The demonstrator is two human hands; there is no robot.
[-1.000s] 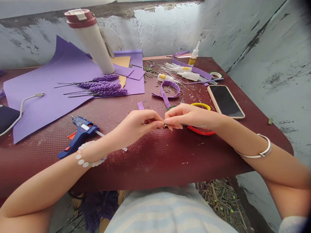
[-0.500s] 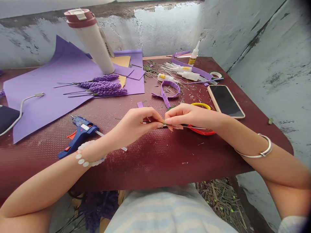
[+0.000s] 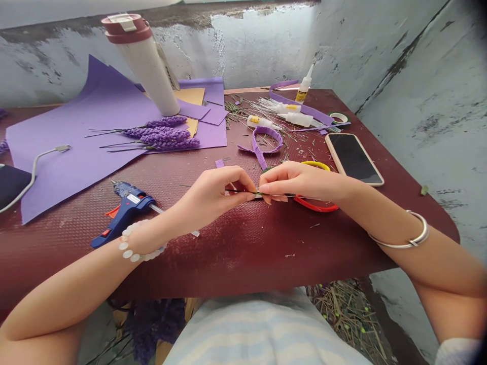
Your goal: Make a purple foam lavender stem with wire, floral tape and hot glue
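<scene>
My left hand and my right hand meet over the middle of the dark red table, fingertips almost touching. Both pinch a thin wire stem that runs level between them, with a bit of green at the pinch. The right hand rests over scissors with red and yellow handles. A looped purple fringed strip lies just behind the hands.
A blue glue gun lies at the left front. Finished purple lavender stems rest on purple sheets. A white tumbler, glue bottles, a tape roll and a phone stand behind. Walls close the back and right.
The hands have stayed in place; the fingers shifted slightly along the wire, which now lies a bit higher and more level.
</scene>
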